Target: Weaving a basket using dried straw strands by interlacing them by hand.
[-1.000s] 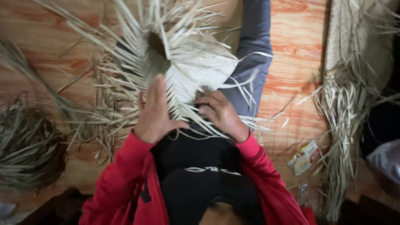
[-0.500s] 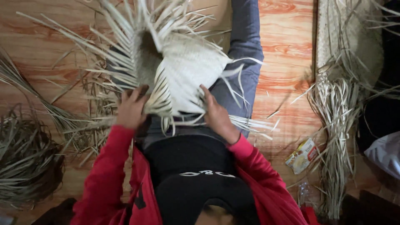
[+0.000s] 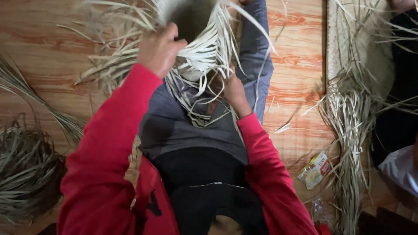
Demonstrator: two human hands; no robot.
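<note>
Left hand [image 3: 159, 48] clenched on the pale, half-woven palm-strip basket [image 3: 198, 48]; right hand [image 3: 233, 91] pinching its loose flat strands. Small yellow-white packet [image 3: 314, 169] lies on the wood-grain floor [image 3: 300, 65].

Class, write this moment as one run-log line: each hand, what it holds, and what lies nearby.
left hand: grips woven piece | right hand: among its loose strips | floor: strip bundle, small packet
</note>
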